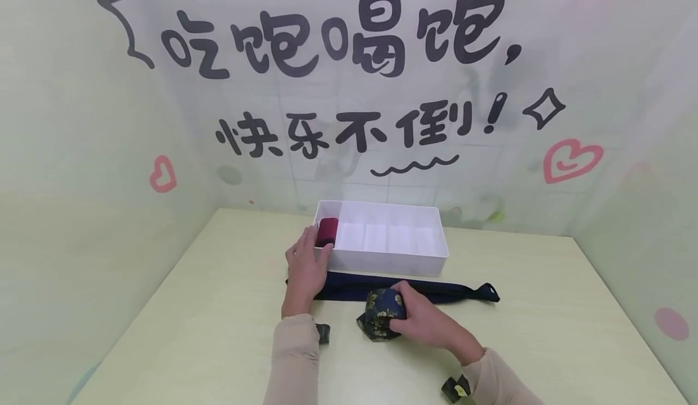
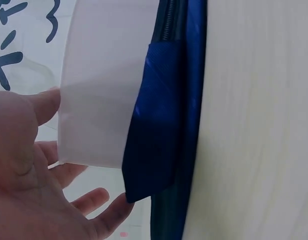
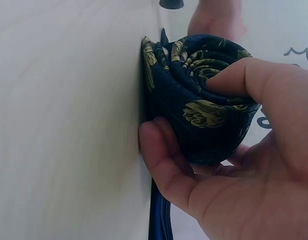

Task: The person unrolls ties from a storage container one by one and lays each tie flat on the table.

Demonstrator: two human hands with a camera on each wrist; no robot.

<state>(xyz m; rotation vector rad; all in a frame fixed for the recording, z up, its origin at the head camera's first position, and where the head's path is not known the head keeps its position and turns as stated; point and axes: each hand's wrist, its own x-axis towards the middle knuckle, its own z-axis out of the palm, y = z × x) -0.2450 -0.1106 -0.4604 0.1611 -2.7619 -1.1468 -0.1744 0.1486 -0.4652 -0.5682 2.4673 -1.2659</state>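
Observation:
In the head view my left hand (image 1: 306, 271) holds the front left corner of a white divided box (image 1: 389, 264), thumb at the front rim and fingers along the left side. A rolled dark red necktie (image 1: 328, 230) sits in the leftmost compartment. My right hand (image 1: 431, 320) grips a rolled navy necktie with gold flowers (image 1: 382, 314), its pointed end sticking out at the lower left. From the right wrist view, my thumb presses the coil of this roll (image 3: 204, 115) while the fingers curl beneath. A blue zipper necktie (image 1: 349, 285) lies lengthwise in front of the box, partly behind both hands.
The box's other compartments (image 1: 400, 232) show white bottoms. A pale wooden table (image 1: 218, 332) is bounded by a printed curtain (image 1: 338, 180) at the back and sides. Small dark wrist devices (image 1: 452, 388) show beside both sleeves.

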